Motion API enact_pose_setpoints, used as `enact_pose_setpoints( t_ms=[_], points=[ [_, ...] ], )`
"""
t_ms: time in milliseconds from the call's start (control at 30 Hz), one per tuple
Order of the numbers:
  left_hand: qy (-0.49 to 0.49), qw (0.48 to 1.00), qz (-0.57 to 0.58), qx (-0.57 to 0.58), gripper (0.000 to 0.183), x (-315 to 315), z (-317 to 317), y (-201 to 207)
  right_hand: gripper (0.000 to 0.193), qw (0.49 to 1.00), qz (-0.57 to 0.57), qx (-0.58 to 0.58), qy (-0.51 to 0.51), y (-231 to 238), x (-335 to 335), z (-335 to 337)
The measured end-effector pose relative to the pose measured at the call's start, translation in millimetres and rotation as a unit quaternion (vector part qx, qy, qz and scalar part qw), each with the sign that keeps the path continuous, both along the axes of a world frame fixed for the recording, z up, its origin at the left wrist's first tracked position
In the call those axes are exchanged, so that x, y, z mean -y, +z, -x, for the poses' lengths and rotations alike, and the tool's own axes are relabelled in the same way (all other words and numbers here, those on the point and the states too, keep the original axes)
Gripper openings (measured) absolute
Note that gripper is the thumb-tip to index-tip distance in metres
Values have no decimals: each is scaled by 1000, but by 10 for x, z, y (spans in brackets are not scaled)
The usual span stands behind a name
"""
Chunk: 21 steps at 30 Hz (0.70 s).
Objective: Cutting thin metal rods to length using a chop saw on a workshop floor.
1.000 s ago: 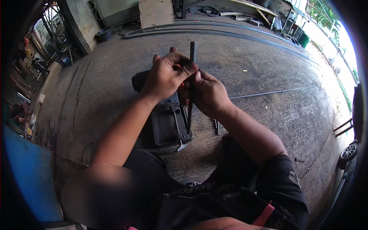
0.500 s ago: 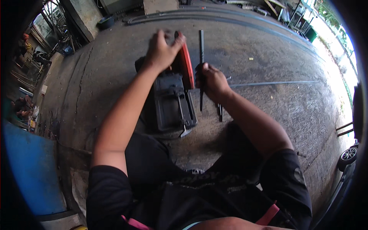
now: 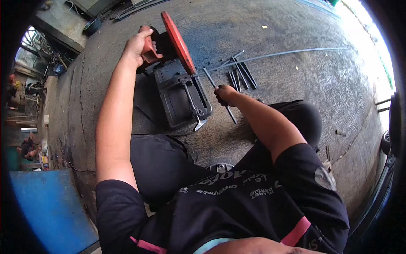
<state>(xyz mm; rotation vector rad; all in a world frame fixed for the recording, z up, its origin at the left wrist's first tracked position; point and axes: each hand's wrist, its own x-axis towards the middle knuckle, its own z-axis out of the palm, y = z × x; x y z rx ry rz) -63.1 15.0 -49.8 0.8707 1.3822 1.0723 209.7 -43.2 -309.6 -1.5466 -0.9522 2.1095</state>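
A cut-off saw stands on the floor in front of me, with a red blade guard [image 3: 179, 44] and a dark metal base [image 3: 171, 106]. My left hand [image 3: 137, 46] is wrapped round its red handle [image 3: 149, 50], left of the guard. On the base lies a clamp screw [image 3: 189, 95] with a crank at its near end. My right hand [image 3: 225, 94], its fingers dark, is closed round a thin metal bar [image 3: 231, 115] just right of the base. The bar slants, its far end close to the guard's lower tip. The blade itself is hidden.
Several short dark metal pieces [image 3: 243, 74] lie on the concrete beyond my right hand. One long thin bar [image 3: 304, 51] stretches away to the right. A blue panel [image 3: 50, 207] is at the lower left, a dark tub [image 3: 91, 26] at the far left.
My left hand has gone from beside the top of the guard to a grip on the handle. The bar in my right hand has turned from nearly straight ahead to slanting. The view has shifted.
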Motion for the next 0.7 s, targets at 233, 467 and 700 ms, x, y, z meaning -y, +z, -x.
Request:
enact_pose_setpoints(
  t_ms=[233,467,700],
  points=[
    [0,996,-77,-42,31,-116,-138,86,26,999,10,8,34,160,60,-64],
    [11,996,-61,-57,36,-39,-229,119,28,999,-9,-46,18,160,83,90],
    [-23,995,-63,-68,46,-3,-197,85,29,998,9,-57,18,122,44,147]
  ],
)
